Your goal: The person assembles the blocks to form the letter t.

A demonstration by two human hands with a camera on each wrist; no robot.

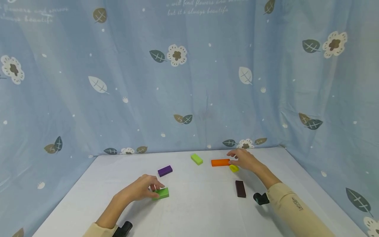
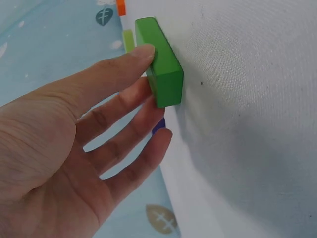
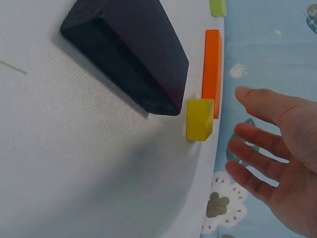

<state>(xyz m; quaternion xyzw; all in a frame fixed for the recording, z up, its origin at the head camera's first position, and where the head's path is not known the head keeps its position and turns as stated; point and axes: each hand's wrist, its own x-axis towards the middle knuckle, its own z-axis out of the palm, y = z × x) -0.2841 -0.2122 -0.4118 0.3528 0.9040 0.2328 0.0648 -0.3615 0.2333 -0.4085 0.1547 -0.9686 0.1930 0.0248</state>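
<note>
A: What was shown at large?

B: A blue patterned curtain (image 1: 207, 89) was hung at the back, and in front of it a white tabletop (image 1: 198, 210) was strewn with six blocks.

A: How was each grip set?

B: The right grip (image 1: 245, 159) was relaxed, thumb and fingers parted, with nothing held. The left grip (image 1: 140, 188) was pinched on one block.

A: And the blocks, longest first?

B: The orange block (image 1: 219, 163) was placed at the far right, near the right grip; contact could not be confirmed. The dark block (image 1: 240, 189) was set nearer, apart from the others. The green block (image 2: 167, 79), the one pinched, was located at the near left of the tabletop; whether it was lifted could not be told. The purple block (image 1: 164, 171) was seen just beyond it, the lime block (image 1: 196, 159) at the far middle, and the yellow block (image 3: 198, 120) right by the orange block's end.

A: How much was done?

B: An early stage was judged to be reached: one block was secured, while five were not held. No stack or row was formed, so most of the handling was judged to be left.
</note>
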